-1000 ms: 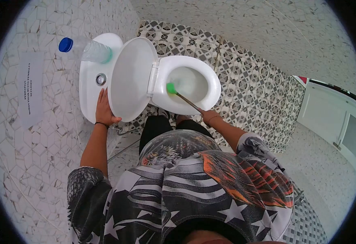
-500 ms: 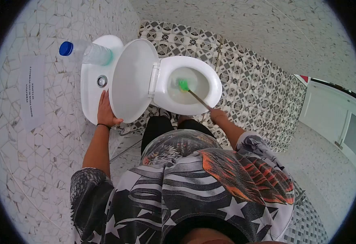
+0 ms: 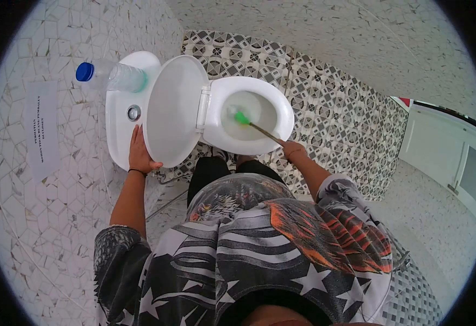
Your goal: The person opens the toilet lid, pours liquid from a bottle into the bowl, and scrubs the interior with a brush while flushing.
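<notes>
a plastic bottle [image 3: 110, 76] lies on the white cistern [image 3: 119, 117]. the left hand [image 3: 139, 152] rests flat, fingers spread, against the raised toilet lid [image 3: 173, 108]. the green-headed brush [image 3: 243, 118] sits inside the bowl [image 3: 273, 103], its handle running back into the right hand [image 3: 291, 149], apparently closed around it.

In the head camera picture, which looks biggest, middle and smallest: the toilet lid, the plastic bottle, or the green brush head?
1. toilet lid, biggest.
2. plastic bottle, middle.
3. green brush head, smallest; it sits down in the bowl, so farther off, yet clearly tiniest.
</notes>
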